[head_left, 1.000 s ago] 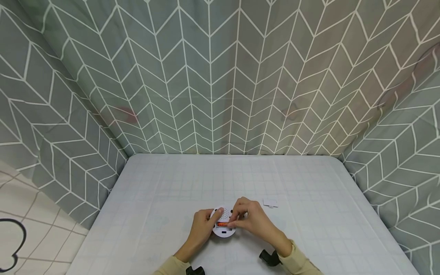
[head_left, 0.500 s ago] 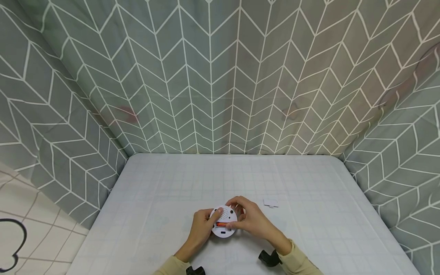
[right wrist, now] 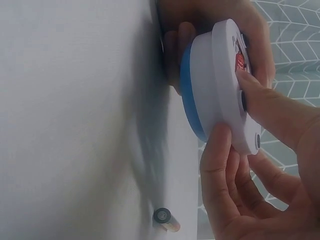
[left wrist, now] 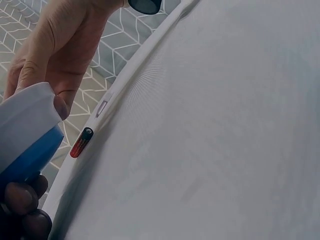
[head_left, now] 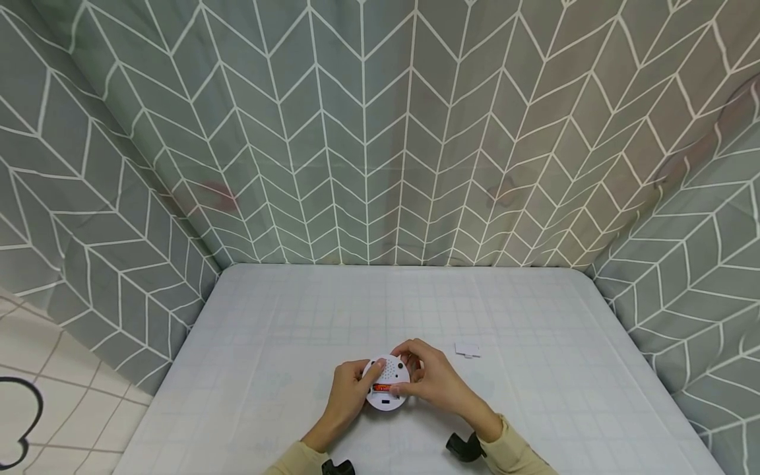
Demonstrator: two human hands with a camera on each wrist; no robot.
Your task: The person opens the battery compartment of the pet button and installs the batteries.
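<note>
A round white device with a blue lower part [right wrist: 202,70] is held just above the table, its face with small holes and a slot turned up in the head view. My left hand [head_left: 347,398] grips the device [head_left: 388,404] from the left, thumb on the face. A red battery [head_left: 382,388] lies in the slot. My right hand [head_left: 436,379] holds the device's right side; its thumb presses at the battery's right end and its fingers curl round the rim. In the right wrist view that thumb partly covers the red battery [right wrist: 240,61].
A second, red and dark battery [left wrist: 81,142] lies loose on the white-covered table [head_left: 267,316]; the head view does not show it. A small white cover [head_left: 467,350] lies right of the hands. Patterned curtains [head_left: 380,132] enclose the table's back and sides.
My right hand's fingers have shifted from above the slot to the device's far right rim, while the thumb stays near the battery. Over the last half second, little has moved.
</note>
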